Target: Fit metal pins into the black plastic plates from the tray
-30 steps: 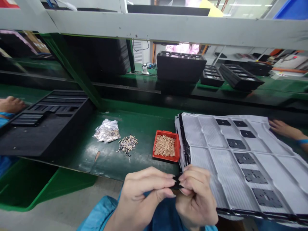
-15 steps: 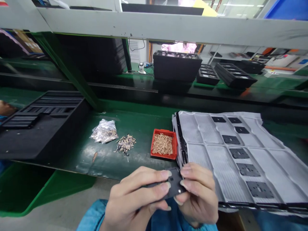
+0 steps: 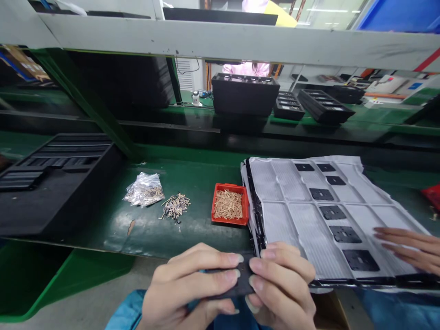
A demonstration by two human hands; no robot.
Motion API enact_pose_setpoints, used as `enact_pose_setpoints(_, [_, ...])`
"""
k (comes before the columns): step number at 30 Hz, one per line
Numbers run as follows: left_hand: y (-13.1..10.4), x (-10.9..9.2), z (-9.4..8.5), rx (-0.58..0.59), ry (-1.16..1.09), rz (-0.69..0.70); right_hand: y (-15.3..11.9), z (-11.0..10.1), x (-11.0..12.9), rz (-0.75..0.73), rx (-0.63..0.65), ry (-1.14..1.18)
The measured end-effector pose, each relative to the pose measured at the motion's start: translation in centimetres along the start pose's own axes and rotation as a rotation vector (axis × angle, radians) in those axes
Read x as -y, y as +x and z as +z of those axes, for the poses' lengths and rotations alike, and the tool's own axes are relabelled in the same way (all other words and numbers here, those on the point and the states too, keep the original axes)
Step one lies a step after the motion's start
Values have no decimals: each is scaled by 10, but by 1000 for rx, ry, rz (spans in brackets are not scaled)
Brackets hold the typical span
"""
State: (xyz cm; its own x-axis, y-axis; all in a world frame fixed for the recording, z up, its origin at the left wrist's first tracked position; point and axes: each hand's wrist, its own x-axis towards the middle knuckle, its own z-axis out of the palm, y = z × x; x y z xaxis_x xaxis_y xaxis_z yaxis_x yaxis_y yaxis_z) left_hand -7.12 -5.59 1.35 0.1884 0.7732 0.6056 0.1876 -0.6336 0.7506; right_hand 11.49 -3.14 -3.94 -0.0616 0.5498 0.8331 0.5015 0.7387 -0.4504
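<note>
A dark flat plate (image 3: pixel 243 275) is held between both hands at the bottom centre, off the bench. My left hand (image 3: pixel 192 284) grips its left part, fingers on top and thumb below. The fingertips of my right hand (image 3: pixel 283 279) press on its right part. Just beyond the hands stands a red box (image 3: pixel 213 213) of small tan pieces (image 3: pixel 228 204). To its left are a loose pile of small tan and dark pieces (image 3: pixel 175 206) and a clear plastic bag (image 3: pixel 144 189) with similar pieces.
At right a white compartmented tray (image 3: pixel 309 233) bears several dark plates (image 3: pixel 360 260). Another person's hand (image 3: pixel 412 247) reaches over its right side. A black case (image 3: pixel 62 183) sits at left above a green bin (image 3: pixel 89 275). A grey shelf beam (image 3: pixel 220 39) spans the top.
My right fingers have moved further onto the plate, which has turned slightly. Another person's hand has appeared over the tray. The view has shifted slightly to the right.
</note>
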Motion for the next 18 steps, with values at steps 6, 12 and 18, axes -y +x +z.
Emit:
enact_pose_setpoints(6, [-5,6,18,23,-164,-216,3,7,11,0,-297,68])
enact_pose_setpoints(12, [-18,10,34,15,210,-113,-12,-8,-7,135,-84,138])
enact_pose_setpoints(18, [146,141,-27,-51,600,-474,-21,13,-31,513,-68,72])
